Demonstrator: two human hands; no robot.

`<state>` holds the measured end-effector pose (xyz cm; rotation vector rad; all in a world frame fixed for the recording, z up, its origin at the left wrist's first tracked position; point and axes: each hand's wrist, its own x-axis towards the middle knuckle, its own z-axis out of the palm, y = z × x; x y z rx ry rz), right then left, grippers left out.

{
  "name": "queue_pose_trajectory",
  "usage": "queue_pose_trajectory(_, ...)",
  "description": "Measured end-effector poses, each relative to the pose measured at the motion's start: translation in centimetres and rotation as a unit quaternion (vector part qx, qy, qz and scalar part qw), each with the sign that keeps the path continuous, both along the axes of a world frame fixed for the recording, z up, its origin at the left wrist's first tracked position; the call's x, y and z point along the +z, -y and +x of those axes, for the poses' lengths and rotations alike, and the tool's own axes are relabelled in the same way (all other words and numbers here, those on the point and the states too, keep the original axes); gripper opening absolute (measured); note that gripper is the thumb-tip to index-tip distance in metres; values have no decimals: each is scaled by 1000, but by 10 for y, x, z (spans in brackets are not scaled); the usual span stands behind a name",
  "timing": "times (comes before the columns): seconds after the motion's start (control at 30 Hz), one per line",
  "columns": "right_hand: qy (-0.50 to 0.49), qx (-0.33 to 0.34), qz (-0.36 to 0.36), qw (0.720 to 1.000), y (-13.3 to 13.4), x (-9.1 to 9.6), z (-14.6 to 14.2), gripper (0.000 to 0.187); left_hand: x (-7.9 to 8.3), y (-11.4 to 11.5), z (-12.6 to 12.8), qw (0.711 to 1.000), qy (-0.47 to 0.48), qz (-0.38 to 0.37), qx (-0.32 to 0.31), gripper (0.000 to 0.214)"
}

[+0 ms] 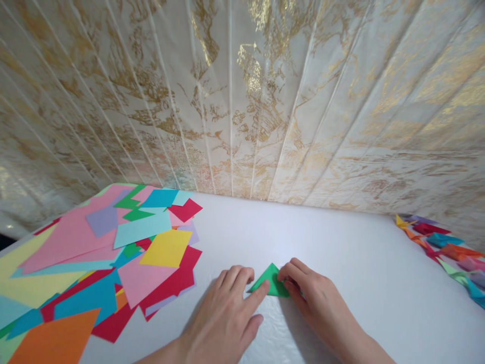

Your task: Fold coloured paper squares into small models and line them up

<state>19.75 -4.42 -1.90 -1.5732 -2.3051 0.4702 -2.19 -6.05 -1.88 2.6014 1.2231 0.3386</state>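
Note:
A small green folded paper (273,278), triangular in outline, lies on the white table between my hands. My left hand (229,308) rests palm down at its left, with the index fingertip pressing on the paper's face and the other fingers loosely bent. At the paper's right corner, my right hand (312,290) has its thumb and fingers pinched on the edge. The right fingertips partly cover that corner.
Loose coloured paper sheets, among them a yellow one (166,247) and an orange one (56,336), overlap across the table's left side. Folded paper pieces (447,240) sit in rows at the right edge. A gold-patterned white curtain (235,101) hangs behind the white table (303,232).

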Motion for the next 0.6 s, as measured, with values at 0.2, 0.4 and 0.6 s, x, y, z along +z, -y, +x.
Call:
queue_pose_trajectory(0.2,22,-7,-9,1000,-1,-3,1,24,1,0,2,999,-29,-3,-15,45)
queue_pose_trajectory(0.4,37,-8,-7,999,-3,-1,-1,29,5,0,5,998,-58,18,-2,40)
queue_pose_trajectory(0.6,53,-9,-8,999,-2,1,-2,29,-3,1,4,994,-85,63,3,41)
